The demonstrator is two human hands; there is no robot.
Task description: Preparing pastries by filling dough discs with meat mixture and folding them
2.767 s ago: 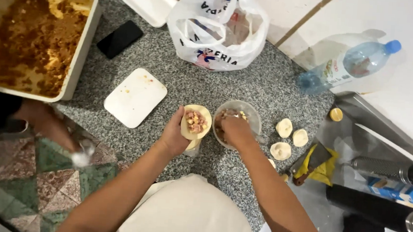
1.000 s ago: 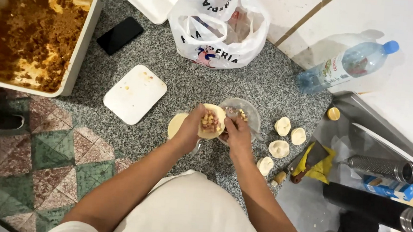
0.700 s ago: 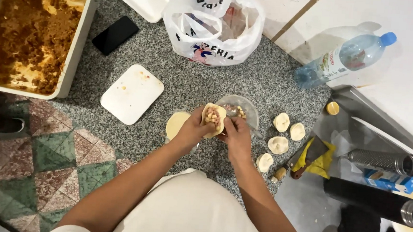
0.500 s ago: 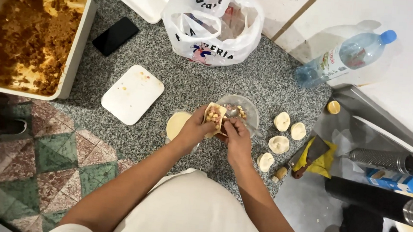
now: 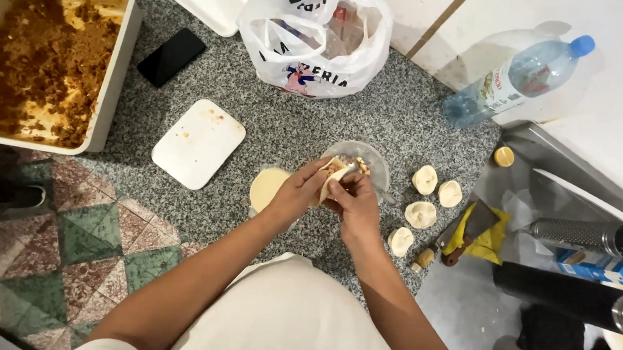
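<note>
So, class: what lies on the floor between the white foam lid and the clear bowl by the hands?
In the head view, a stack of pale round dough wrappers lies between the white foam lid and the clear bowl, beside the left hand.

Both hands (image 5: 328,194) around filled dumpling wrapper (image 5: 335,177)

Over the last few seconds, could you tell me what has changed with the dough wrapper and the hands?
The wrapper, earlier open on the left hand, is now folded over its filling; the right hand left the clear bowl to pinch it. The finished dumplings, stack of wrappers and white lid stayed put.
</note>
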